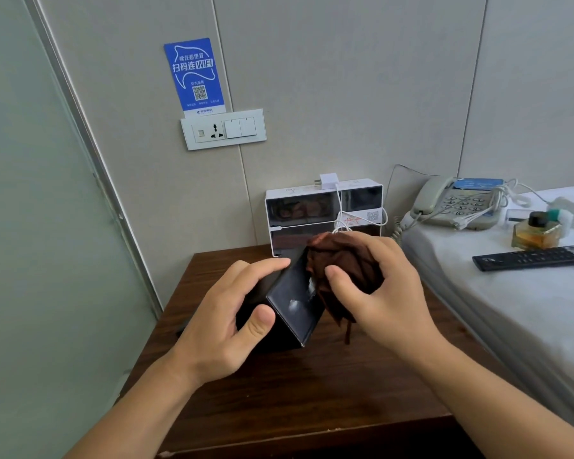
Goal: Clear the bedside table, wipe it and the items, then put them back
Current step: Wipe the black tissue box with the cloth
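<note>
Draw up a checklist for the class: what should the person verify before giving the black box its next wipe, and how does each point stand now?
1. Glossy black rectangular box firmly held: ok, left hand grips it with thumb and fingers, tilted above the dark wooden bedside table.
2. Crumpled dark brown cloth in hand: ok, right hand grips it.
3. Cloth touching the box: ok, pressed to its upper right face.
4. Box face clean: not ok, pale smudges remain.
5. Table cleared: not ok, white box-shaped device with white cable stands at the back.
6. Underside of box clean: cannot tell, hidden.
</note>
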`<state>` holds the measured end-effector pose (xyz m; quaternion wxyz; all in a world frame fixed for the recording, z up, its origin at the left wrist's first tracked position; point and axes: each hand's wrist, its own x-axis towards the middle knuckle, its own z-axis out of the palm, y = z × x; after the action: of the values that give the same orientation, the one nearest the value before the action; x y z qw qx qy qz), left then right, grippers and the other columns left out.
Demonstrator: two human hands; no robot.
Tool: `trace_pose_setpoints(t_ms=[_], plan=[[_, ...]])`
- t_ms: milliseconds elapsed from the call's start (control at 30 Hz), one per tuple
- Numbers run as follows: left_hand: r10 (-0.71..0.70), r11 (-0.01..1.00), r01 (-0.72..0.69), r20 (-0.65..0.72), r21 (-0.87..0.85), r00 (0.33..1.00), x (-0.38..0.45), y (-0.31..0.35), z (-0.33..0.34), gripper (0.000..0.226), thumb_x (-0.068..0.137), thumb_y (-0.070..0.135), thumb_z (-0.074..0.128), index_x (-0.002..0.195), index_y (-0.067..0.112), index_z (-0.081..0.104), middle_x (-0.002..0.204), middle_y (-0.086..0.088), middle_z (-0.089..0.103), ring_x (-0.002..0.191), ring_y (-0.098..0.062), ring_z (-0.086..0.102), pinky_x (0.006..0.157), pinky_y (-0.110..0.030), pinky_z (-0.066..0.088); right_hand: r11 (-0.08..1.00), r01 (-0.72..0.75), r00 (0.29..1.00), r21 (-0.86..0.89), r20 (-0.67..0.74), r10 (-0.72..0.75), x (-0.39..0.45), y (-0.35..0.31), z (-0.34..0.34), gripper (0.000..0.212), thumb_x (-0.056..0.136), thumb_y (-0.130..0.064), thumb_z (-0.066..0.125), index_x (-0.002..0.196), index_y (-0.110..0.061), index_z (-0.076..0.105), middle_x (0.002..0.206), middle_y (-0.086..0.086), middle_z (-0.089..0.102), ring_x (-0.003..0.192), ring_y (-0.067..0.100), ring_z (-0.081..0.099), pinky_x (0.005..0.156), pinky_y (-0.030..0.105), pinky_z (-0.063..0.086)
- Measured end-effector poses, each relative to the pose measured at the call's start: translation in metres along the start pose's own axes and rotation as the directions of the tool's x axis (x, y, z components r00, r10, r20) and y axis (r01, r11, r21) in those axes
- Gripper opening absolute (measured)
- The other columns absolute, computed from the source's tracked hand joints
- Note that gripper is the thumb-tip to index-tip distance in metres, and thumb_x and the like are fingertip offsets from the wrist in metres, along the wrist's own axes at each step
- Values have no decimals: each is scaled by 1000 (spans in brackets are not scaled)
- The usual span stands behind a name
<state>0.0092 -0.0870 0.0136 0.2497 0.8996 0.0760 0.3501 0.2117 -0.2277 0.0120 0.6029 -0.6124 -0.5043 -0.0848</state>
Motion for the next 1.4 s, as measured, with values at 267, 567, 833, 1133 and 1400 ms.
trace_pose_setpoints(t_ms=[267,567,833,1133,1400], plan=[[-57,998,56,85,16,995,0,2,-1,74,90,80,45,153,42,44,117,8,53,112,-20,59,90,-22,50,998,56,997,-32,57,-55,-4,1,9,37,90,-28,70,126,-32,62,116,-18,61,114,3,59,97,24,48],[-97,995,98,74,-14,993,2,1,7,73,84,87,46,149,55,40,109,13,48,107,-18,57,86,-19,48,989,141,982,-55,139,-132,-19,-18,0,30,82,-27,72,112,-28,69,104,-13,60,100,10,63,85,28,51],[-124,992,124,29,-16,992,1,-2,7,71,85,86,43,150,57,37,115,13,49,116,-16,54,92,-21,49,983,75,993,-165,103,-58,-1,-2,-1,19,86,-34,69,105,-36,66,99,-17,60,95,3,60,85,33,49],[-144,989,145,16,-37,989,0,-3,6,72,84,86,47,149,57,40,114,8,53,116,-20,55,96,-24,48,983,76,990,-165,129,-55,7,-3,4,17,88,-34,72,104,-37,68,97,-15,59,94,4,60,85,33,50],[-91,996,92,50,-16,995,-1,-6,7,69,90,82,40,150,49,44,113,3,56,109,-23,59,89,-30,51,976,219,948,-17,241,-208,-10,-21,0,19,85,-30,73,105,-29,70,98,-12,60,94,10,64,82,32,51]])
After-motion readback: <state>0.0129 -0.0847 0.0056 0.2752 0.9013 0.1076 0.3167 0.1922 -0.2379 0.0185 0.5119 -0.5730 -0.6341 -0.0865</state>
